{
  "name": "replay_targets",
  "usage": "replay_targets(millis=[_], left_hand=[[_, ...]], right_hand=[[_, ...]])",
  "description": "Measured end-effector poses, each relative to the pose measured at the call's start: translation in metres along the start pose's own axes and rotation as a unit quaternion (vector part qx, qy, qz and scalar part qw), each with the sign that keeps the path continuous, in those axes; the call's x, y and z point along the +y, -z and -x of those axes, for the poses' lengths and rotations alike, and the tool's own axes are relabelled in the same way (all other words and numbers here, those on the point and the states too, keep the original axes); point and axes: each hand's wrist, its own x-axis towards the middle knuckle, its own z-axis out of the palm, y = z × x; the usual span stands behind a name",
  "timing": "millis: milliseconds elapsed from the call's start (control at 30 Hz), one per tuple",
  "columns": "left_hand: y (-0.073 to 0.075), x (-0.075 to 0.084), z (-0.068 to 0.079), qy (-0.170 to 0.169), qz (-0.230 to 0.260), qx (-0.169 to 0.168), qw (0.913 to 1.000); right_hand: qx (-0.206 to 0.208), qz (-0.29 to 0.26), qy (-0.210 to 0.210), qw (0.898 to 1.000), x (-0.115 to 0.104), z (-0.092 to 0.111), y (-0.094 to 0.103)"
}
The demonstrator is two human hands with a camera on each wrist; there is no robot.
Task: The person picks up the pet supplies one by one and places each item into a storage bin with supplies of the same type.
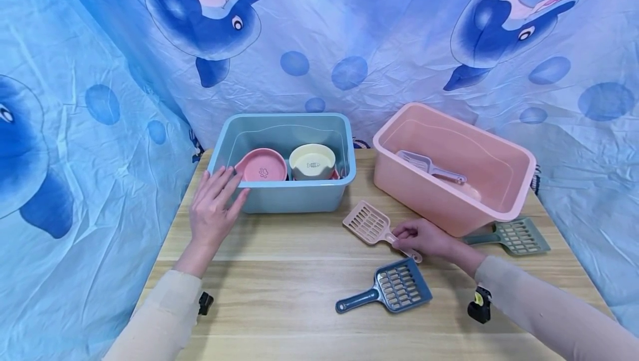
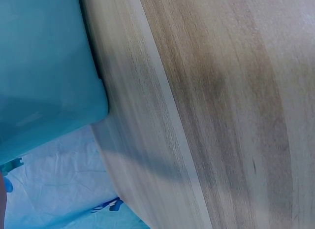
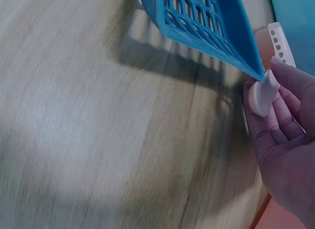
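Observation:
My right hand (image 1: 424,237) pinches the handle of a pale pink litter scoop (image 1: 369,222) in front of the pink bin; the slotted head points toward the blue bin. Thumb and fingers close around the handle end (image 3: 261,98) in the right wrist view. A dark blue litter scoop (image 1: 401,286) lies nearer me, its handle to the left, its head's corner right by the pink handle. My left hand (image 1: 213,206) has its fingers extended at the front left corner of the light blue bin (image 1: 294,199), fingertips right at the rim.
Inside the blue bin are a pink paw-print bowl (image 1: 263,166) and a cream bowl (image 1: 313,161). The pink bin (image 1: 424,200) stands at an angle on the right, holding a lilac scoop (image 1: 431,168). A green scoop (image 1: 521,237) lies beside it. A dolphin-print cloth (image 1: 389,28) hangs behind.

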Motion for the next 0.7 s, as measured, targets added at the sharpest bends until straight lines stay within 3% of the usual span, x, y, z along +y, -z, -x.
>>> replay_targets(millis=[233,500,700], left_hand=[[-0.001,0.001,0.000,0.005,0.001,-0.004,1.0000],[-0.002,0.001,0.000,-0.001,0.009,0.010,0.9999],[-0.002,0.000,0.000,-0.005,0.014,0.021,0.9997]], right_hand=[[0.007,0.009,0.029,1.000,-0.005,-0.004,0.003],[-0.006,0.009,0.036,0.999,-0.030,-0.002,0.010],[-0.021,0.054,0.062,0.996,-0.052,0.013,0.022]])
